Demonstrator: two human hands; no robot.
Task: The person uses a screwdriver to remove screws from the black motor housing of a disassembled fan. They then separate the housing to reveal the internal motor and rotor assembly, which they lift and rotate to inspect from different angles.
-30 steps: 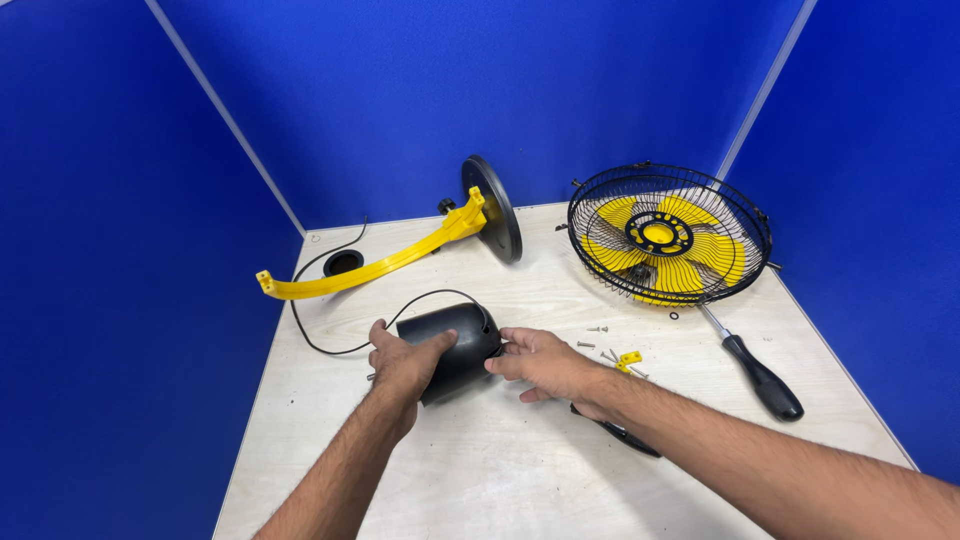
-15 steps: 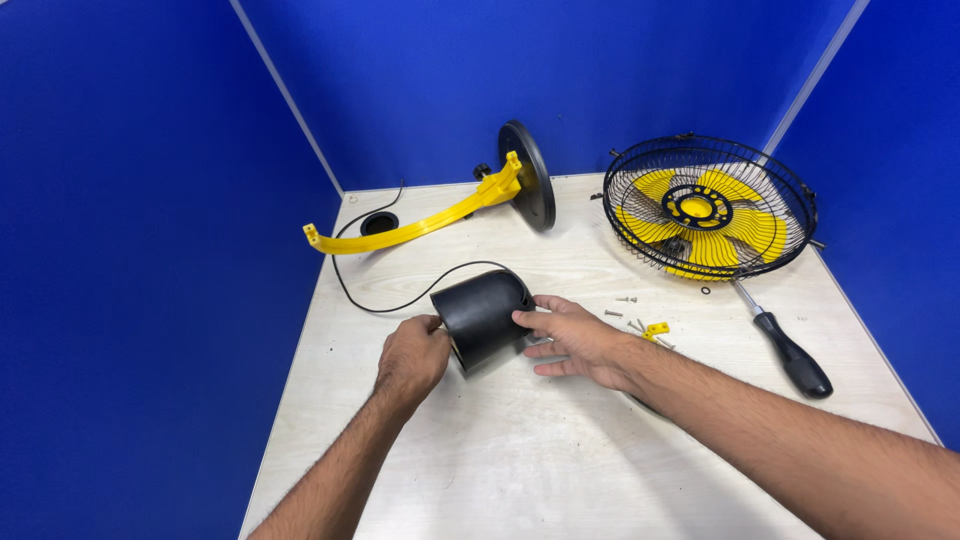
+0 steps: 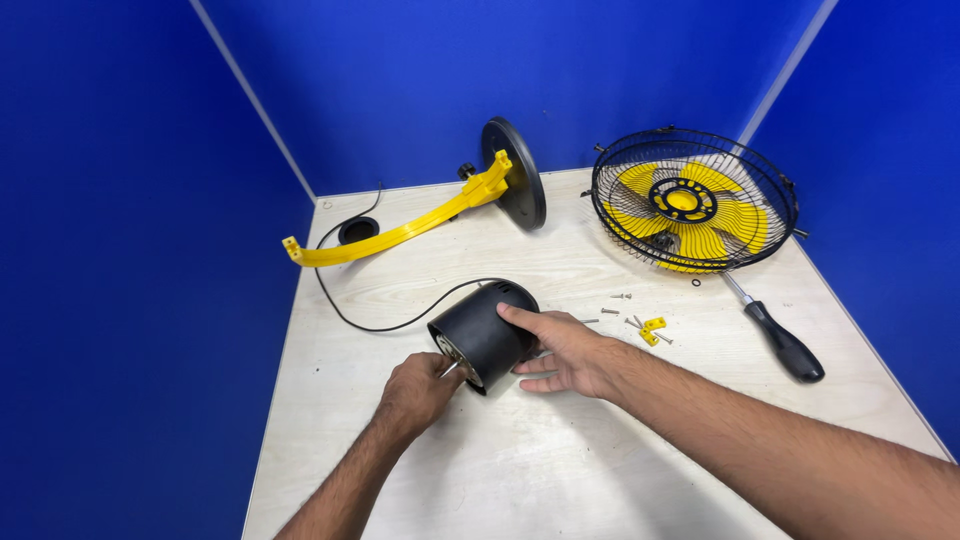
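Steadying the black motor (image 3: 487,333) on its side: right hand (image 3: 565,352), fingers spread flat against its far side; left hand (image 3: 418,392), fingertips pinched at the open face. Beyond the right fingers, screws (image 3: 622,297), yellow clips (image 3: 651,330), screwdriver (image 3: 775,335).

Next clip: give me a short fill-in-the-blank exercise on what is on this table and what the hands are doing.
1. The right hand rests on a black motor housing shaped like a ____.
2. The fan blades inside the black wire guard are coloured ____.
3. The screwdriver with the black handle lies on the table, nearer the person's ____ hand.
4. The left hand touches the housing's ____ end.

Missing words: cylinder; yellow; right; open
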